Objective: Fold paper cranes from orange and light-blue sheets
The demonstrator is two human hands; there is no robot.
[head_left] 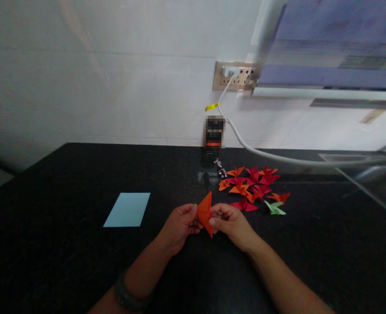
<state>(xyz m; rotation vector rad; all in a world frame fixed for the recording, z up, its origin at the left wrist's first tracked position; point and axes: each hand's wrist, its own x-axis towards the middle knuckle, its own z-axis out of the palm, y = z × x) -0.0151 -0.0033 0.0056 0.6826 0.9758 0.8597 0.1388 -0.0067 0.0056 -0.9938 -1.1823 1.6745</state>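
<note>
Pinching folded orange paper (205, 211) with left hand (182, 224) at one side and right hand (235, 226) at the other, presumably to steady both edges. Held over dark countertop (65, 261), between hands. Off to left: pale blue sheet (126, 210), flat, apparently kept aside. Just beyond right hand: red and orange folded figures (260, 191), crowding that side. Farther back: white cable (278, 162), clear of grip.

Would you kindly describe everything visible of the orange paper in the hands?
The orange paper looks thin and is folded into a rough triangle, with a faint crease across it. Its long edge runs nearly up and down in the view, on the right; the opposite corner points left. The left hand pinches that corner, and the right hand holds the long edge. It shows against the black table.
</note>
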